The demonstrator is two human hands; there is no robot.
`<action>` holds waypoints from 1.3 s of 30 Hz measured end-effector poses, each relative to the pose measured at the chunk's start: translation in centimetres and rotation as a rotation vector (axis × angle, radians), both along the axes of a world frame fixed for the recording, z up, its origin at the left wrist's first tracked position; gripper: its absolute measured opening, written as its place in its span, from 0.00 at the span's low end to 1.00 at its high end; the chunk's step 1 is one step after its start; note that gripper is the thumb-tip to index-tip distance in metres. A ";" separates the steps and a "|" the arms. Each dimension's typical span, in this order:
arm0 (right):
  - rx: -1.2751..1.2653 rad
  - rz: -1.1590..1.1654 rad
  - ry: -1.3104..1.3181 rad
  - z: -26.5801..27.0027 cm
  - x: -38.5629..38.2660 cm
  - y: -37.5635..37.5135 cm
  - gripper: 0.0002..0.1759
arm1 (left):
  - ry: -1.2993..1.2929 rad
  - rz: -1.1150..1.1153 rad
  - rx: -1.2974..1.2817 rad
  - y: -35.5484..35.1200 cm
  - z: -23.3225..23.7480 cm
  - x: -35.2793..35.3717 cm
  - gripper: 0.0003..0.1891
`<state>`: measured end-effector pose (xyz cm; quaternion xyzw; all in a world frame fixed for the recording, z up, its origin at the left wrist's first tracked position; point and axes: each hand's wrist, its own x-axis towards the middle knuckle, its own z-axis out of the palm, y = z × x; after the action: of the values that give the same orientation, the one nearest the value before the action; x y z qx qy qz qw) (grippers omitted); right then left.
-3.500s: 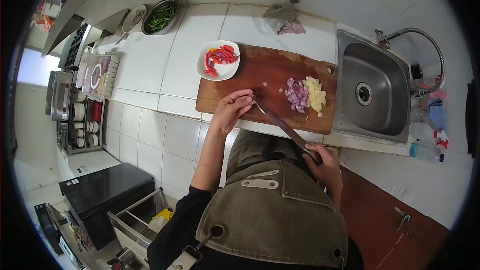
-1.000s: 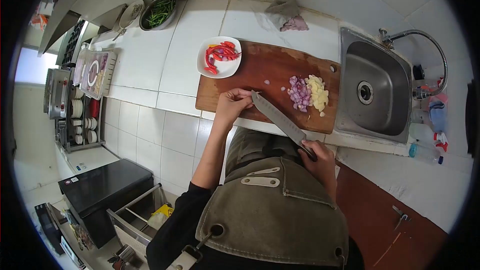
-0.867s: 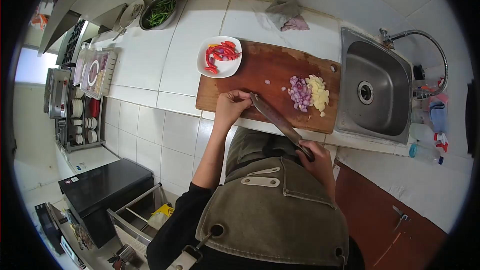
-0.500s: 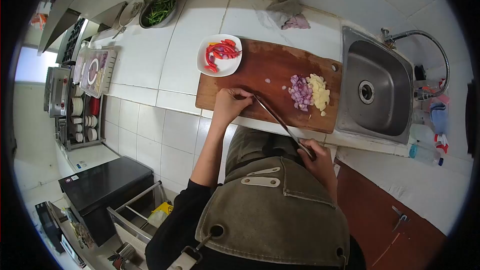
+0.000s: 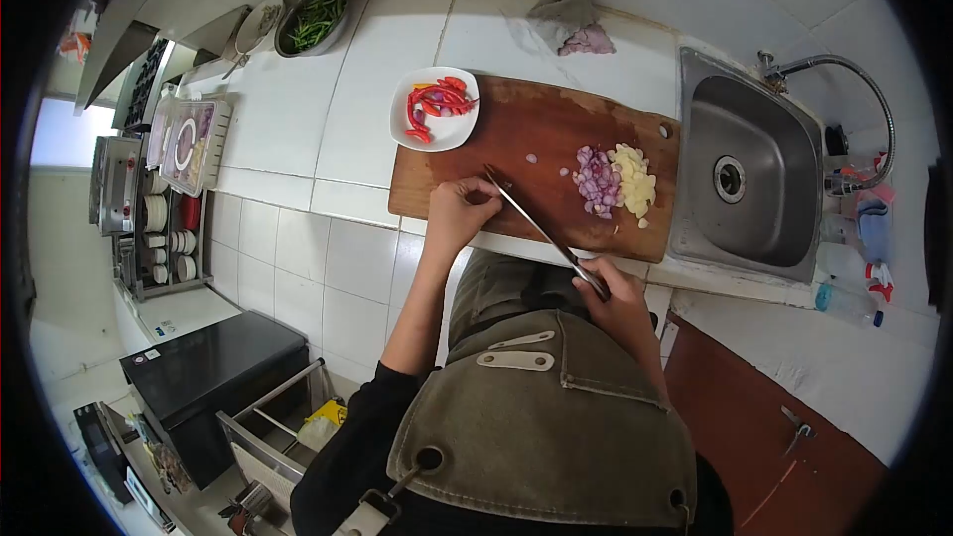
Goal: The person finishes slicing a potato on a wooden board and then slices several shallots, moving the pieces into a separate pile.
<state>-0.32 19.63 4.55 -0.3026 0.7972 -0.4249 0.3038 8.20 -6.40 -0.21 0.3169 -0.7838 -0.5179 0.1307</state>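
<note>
My right hand (image 5: pixel 617 300) is wrapped around the handle of a kitchen knife (image 5: pixel 541 228), whose blade slants up and left over the wooden cutting board (image 5: pixel 516 129). At the board's near edge my left hand (image 5: pixel 462 210) is closed, fingertips pinched beside the blade near its tip; anything between them is too small to make out. Chopped purple shallots (image 5: pixel 598 182) lie piled on the right of the board, against sliced pale garlic (image 5: pixel 633 182). A white dish (image 5: pixel 425 139) with red chilies (image 5: pixel 442 97) and a few shallots rests on the board's far left corner.
To the right of the board is a steel sink (image 5: pixel 695 208) with a flexible faucet (image 5: pixel 884 109). A grey cloth (image 5: pixel 561 15) lies by the back wall. Further left stand a bowl of green chilies (image 5: pixel 316 22) and a clear plastic container (image 5: pixel 194 144). Bottles (image 5: pixel 849 303) stand beyond the sink.
My right hand has moved up and left, and the knife tip has swung up and left past my left fingertips. My left hand has barely shifted.
</note>
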 end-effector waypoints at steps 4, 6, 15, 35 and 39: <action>-0.127 -0.036 0.221 -0.9 0.5 1.2 0.13 | -0.061 0.026 -0.009 -0.6 1.0 0.2 0.07; -0.113 -0.069 0.283 -0.8 0.5 1.9 0.14 | 0.001 0.065 -0.104 -0.8 1.0 0.0 0.06; -0.034 -0.074 0.726 -1.4 -0.2 4.0 0.19 | 0.201 0.085 -0.246 -0.2 1.8 -0.9 0.09; -0.034 -0.135 0.702 -1.9 -0.4 6.8 0.20 | -0.018 -0.085 0.327 -5.2 2.7 10.3 0.05; -0.057 -0.258 0.609 -1.4 -1.8 7.6 0.18 | -0.317 -0.330 0.521 -5.7 -4.5 13.8 0.10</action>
<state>-2.16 27.20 3.17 -0.3209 0.8709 -0.3720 -0.0133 22.00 -12.05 -4.70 0.2853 -0.6763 -0.6591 -0.1635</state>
